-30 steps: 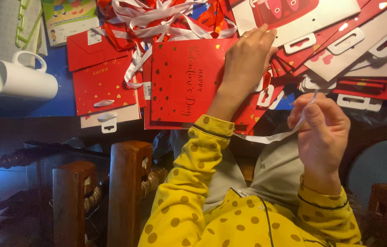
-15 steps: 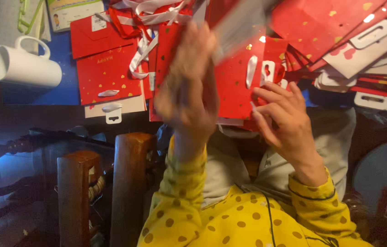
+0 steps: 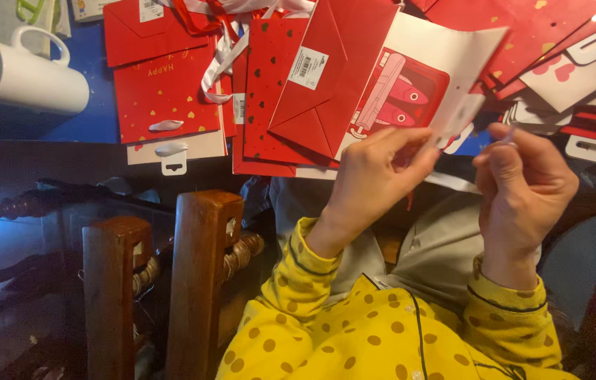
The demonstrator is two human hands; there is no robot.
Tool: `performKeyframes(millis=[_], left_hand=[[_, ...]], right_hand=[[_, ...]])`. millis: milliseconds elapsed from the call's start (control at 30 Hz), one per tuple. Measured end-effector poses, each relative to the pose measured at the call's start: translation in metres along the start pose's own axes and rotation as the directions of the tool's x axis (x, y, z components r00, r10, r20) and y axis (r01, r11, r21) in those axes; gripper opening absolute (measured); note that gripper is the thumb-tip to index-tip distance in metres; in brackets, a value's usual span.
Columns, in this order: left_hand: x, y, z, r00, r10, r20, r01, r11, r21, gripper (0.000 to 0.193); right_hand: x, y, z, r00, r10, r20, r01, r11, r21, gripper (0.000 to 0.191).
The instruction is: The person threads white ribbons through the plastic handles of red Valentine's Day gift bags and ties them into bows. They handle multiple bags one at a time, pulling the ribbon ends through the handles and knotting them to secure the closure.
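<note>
The left hand (image 3: 375,179) is raised in front of the person, and its thumb and fingers pinch the bottom edge of a flat red paper bag (image 3: 375,84). The bag is folded flat and tilts up and away from the hand, so most of it sits above the fingers. It has a red folded bottom with a small white sticker, and a white side with a red picture on it. The right hand (image 3: 523,183) is just beside the left hand, a little to the right of the bag. Its fingers are curled in, and its thumb and first finger pinch something thin and pale; I cannot tell what that is. A white strip (image 3: 456,181) runs between the two hands, under the bag. Both arms wear yellow sleeves (image 3: 382,331) with brown dots. Behind the hands, more red bags (image 3: 164,88) and white ribbons (image 3: 222,53) lie spread on a blue table (image 3: 51,125). A white mug (image 3: 23,74) lies on its side far to the left. Brown wooden chair posts (image 3: 196,274) stand below the table.
</note>
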State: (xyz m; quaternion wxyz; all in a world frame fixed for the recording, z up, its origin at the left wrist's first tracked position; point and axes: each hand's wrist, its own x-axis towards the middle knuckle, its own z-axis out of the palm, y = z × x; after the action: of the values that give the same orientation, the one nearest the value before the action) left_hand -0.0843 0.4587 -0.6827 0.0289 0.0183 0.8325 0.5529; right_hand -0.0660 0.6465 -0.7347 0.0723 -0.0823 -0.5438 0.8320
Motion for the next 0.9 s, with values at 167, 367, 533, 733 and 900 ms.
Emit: performKeyframes(millis=[167, 367, 533, 733, 900], left_hand=[[0.003, -0.008, 0.006, 0.998, -0.058, 0.006, 0.059, 0.978, -0.198, 0.027], [-0.004, -0.019, 0.006, 0.996, -0.092, -0.012, 0.088, 0.972, -0.22, 0.029], [-0.007, -0.018, 0.003, 0.995, -0.099, 0.005, 0.098, 0.972, -0.213, 0.031], [-0.013, -0.011, 0.001, 0.999, 0.009, 0.036, -0.003, 0.986, -0.167, 0.034], [-0.012, -0.01, -0.001, 0.995, 0.083, 0.05, -0.076, 0.989, -0.128, 0.031]], right_hand=[[0.004, -0.013, 0.008, 0.987, -0.116, 0.115, 0.145, 0.946, -0.291, 0.015], [0.007, -0.024, 0.025, 0.96, -0.143, 0.239, 0.263, 0.753, -0.603, 0.009], [0.007, -0.031, 0.031, 0.925, -0.119, 0.362, 0.365, 0.548, -0.753, 0.007], [0.011, -0.037, 0.028, 0.916, -0.07, 0.396, 0.383, 0.454, -0.805, 0.014], [0.014, -0.033, 0.025, 0.925, -0.052, 0.377, 0.356, 0.468, -0.809, 0.018]])
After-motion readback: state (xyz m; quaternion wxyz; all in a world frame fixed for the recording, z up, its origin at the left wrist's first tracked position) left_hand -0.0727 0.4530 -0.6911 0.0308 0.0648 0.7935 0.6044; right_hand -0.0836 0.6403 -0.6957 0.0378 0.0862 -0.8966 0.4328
